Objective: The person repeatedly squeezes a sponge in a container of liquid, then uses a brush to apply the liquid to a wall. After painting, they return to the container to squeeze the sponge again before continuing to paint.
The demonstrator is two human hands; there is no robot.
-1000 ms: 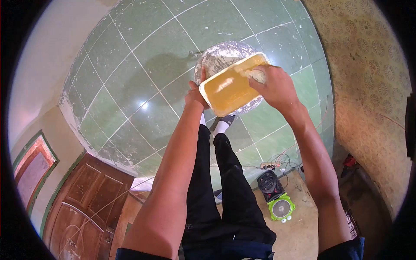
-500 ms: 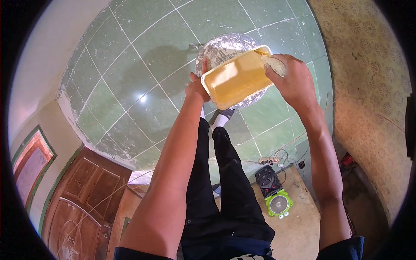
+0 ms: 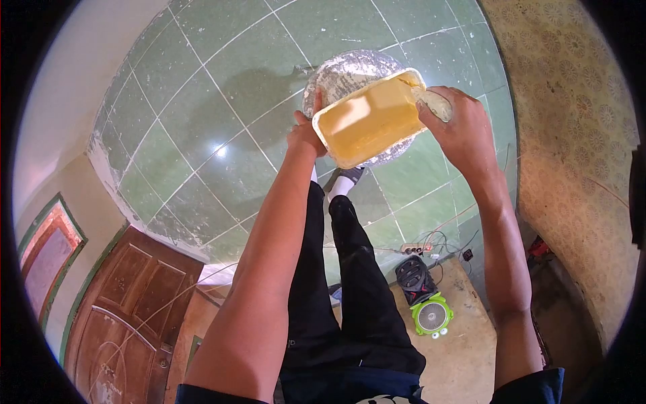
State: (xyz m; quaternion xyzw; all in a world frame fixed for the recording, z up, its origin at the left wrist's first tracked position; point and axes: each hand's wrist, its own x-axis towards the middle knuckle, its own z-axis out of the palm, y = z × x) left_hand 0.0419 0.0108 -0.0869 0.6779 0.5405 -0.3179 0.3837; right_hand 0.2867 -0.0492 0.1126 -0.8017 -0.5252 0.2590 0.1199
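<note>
A yellow rectangular plastic tub (image 3: 370, 124) with a pale rim is tilted so that its smooth inside faces me. At its left end my left hand (image 3: 307, 138) grips it, the fingers partly hidden behind the wall. My right hand (image 3: 461, 124) is closed around a pale, crumpled, sponge-like piece (image 3: 436, 106) right at the tub's right end. Behind the tub is a round grey basin (image 3: 343, 67) smeared with white, largely covered by the tub in this view.
Green floor tiles (image 3: 202, 108) with white specks spread around my feet. Lower right, a green fan (image 3: 431, 316), a black device (image 3: 415, 277) and a power strip (image 3: 416, 248) with cables lie near my legs. A brown wooden door (image 3: 131, 296) is at lower left.
My right hand has shifted slightly right with the pale piece. The tub and my left hand have hardly moved.
</note>
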